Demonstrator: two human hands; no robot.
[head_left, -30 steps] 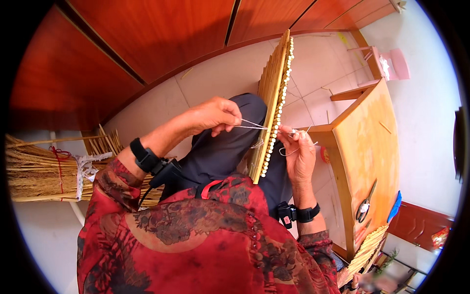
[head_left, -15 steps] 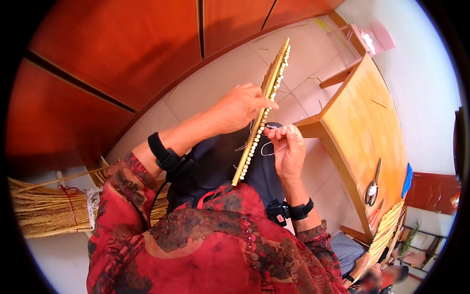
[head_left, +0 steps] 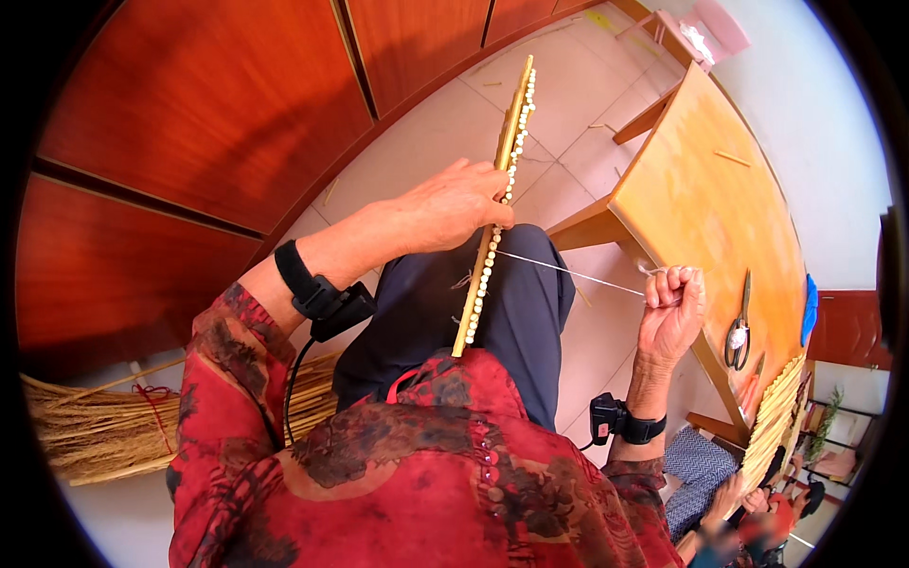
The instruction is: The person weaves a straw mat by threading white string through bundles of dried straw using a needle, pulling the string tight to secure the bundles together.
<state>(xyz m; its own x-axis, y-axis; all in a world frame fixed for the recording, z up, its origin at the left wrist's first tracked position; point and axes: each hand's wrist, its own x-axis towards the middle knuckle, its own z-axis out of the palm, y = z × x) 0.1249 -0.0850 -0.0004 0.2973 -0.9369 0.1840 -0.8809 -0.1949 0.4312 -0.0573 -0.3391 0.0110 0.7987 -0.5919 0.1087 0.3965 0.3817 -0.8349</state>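
Note:
A narrow panel of yellow plant stalks [head_left: 469, 317] stands edge-on over my lap, its pale cut ends in a row along the right side. My left hand [head_left: 454, 204] grips it near the middle, fingers and thumb closed about its edge. From the panel, just below that hand, a thin white string [head_left: 578, 274] runs taut to the right. My right hand [head_left: 672, 317] is closed on the string, out beside the table corner. A loose tuft of string hangs on the panel's left side, over my dark trousers.
A wooden table [head_left: 701, 189] at the right bears scissors [head_left: 738, 331], a short stalk piece [head_left: 732, 158] and a blue cloth [head_left: 810, 310]. A straw bundle [head_left: 95, 426] lies at left. Red-brown cabinets [head_left: 208, 104] line the far left. Lower right, another person's hands [head_left: 727, 497] hold a stalk panel [head_left: 772, 426].
My right hand has moved right, away from the panel, and the slack string loop is now drawn straight. My left hand has slid a little down the panel, which has shifted slightly left.

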